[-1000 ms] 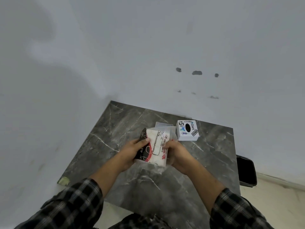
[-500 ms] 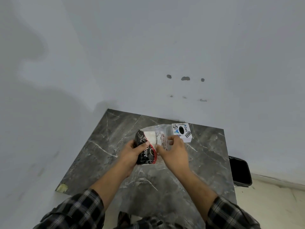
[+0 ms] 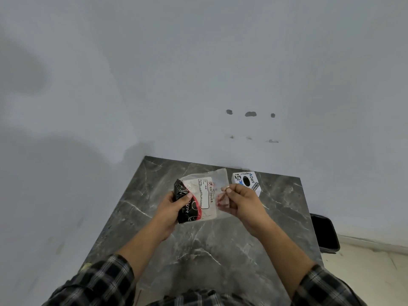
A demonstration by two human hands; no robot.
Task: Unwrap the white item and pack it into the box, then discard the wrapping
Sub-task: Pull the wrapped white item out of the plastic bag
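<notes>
I hold a tissue pack (image 3: 204, 198) above the middle of the dark marble table (image 3: 209, 250). It is a white wad in clear plastic wrapping with a black and red printed end. My left hand (image 3: 174, 208) grips the black end. My right hand (image 3: 241, 203) pinches the clear loose edge of the wrapping between thumb and fingers and holds it out to the right. A small white box (image 3: 246, 181) with stickers and a dark oval opening on top stands on the table just beyond my right hand.
The table stands against a pale grey wall (image 3: 198, 85). A black bin (image 3: 324, 233) sits on the floor past the table's right edge. A small yellowish scrap (image 3: 86, 266) lies at the table's front left corner.
The pack has turned from upright to sideways, black end in my left hand. My right hand has shifted from the pack's side to its clear edge and drawn that edge out to the right.
</notes>
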